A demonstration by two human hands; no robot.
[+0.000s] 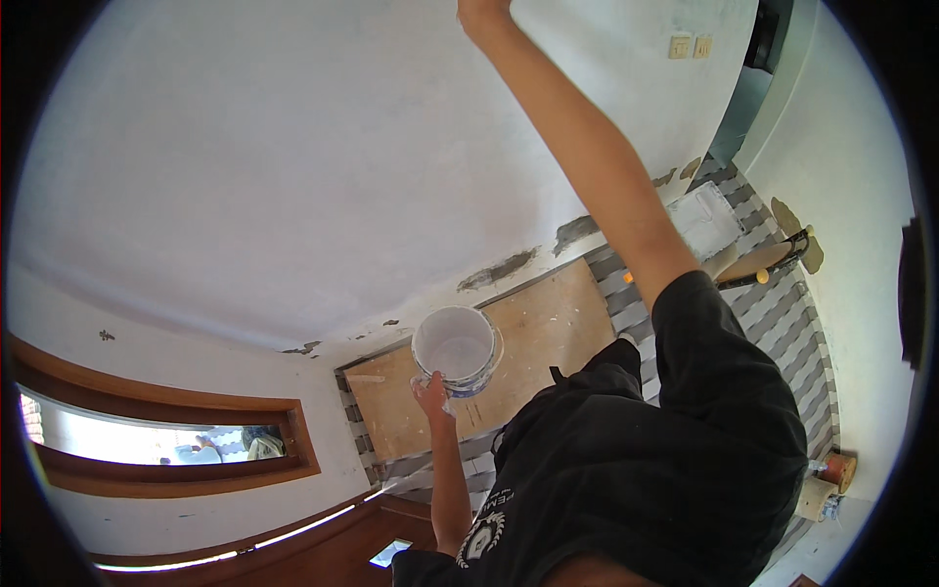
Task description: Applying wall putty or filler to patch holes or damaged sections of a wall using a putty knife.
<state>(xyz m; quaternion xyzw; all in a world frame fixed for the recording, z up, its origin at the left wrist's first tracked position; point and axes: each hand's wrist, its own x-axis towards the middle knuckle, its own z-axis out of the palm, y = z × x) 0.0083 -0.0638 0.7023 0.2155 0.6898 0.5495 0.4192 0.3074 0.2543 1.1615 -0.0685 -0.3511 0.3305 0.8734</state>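
My left hand (pixel 431 393), smeared with white, is closed on the rim of a round white bucket (pixel 455 342). The bucket is tilted so its pale inside shows, and a whitish coating covers its walls. Stretched far up in front of the white wall (pixel 264 166), my right arm runs to the top edge of the view. Only the wrist end of my right hand (pixel 482 10) shows there; its fingers, and anything in them, are cut off.
Below the bucket lies a tan board (pixel 548 318) on patterned tiles. A white tray (pixel 706 217) and a folding stool or chair (pixel 763 259) stand at the right. A wood-framed window (pixel 303 440) is at the left; switches (pixel 680 46) sit high on the wall.
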